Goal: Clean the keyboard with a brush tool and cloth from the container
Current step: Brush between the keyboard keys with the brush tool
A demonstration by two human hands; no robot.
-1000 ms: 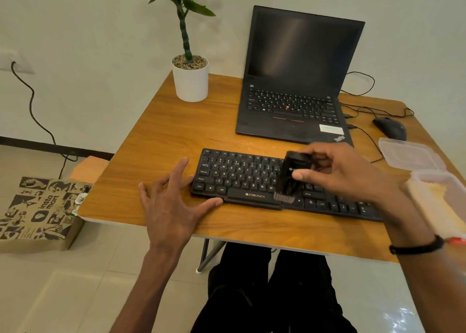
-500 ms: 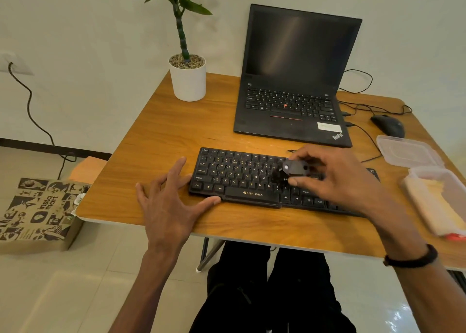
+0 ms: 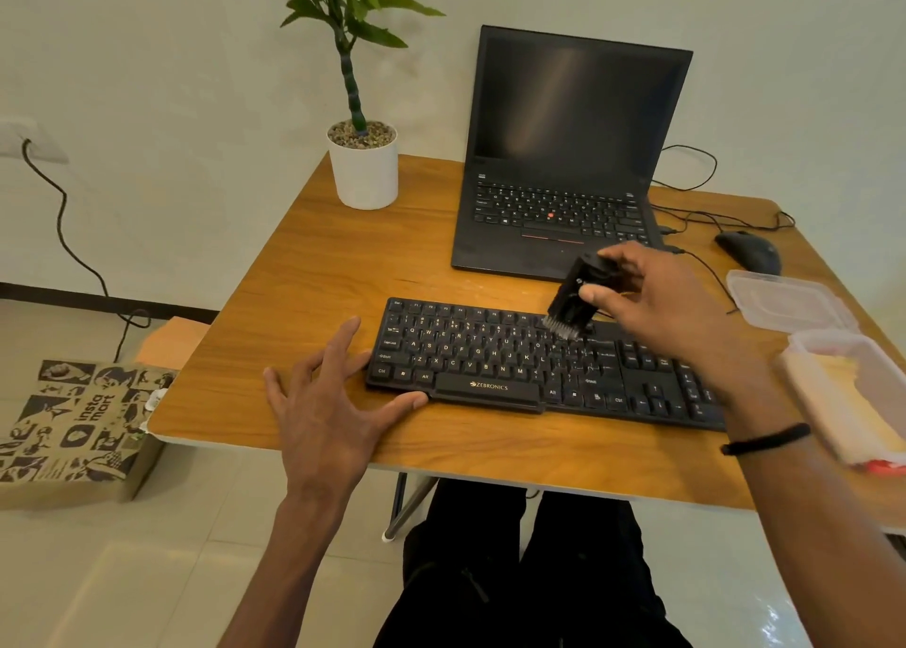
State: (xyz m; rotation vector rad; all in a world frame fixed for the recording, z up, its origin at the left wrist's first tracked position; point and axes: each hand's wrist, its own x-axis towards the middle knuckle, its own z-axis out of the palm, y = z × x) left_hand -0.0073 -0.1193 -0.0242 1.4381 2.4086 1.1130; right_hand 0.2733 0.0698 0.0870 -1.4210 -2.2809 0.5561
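Observation:
A black keyboard (image 3: 490, 358) lies across the front of the wooden table (image 3: 314, 274). My right hand (image 3: 657, 304) grips a black brush tool (image 3: 573, 299), tilted, with its bristles down on the upper key rows near the middle of the keyboard. My left hand (image 3: 333, 402) lies flat with fingers spread on the table, its thumb and fingertips against the keyboard's left end. At the right edge stands a clear plastic container (image 3: 853, 392) with a pale yellow cloth (image 3: 833, 377) inside.
An open black laptop (image 3: 564, 167) stands behind the keyboard, a potted plant (image 3: 363, 167) to its left. A black mouse (image 3: 750, 250) with cables and the container's clear lid (image 3: 789, 304) lie at the right. A printed paper bag (image 3: 73, 427) stands on the floor at left.
My right hand moved the brush from the keyboard's front edge back to its upper rows and stood it up again. My left hand stayed put.

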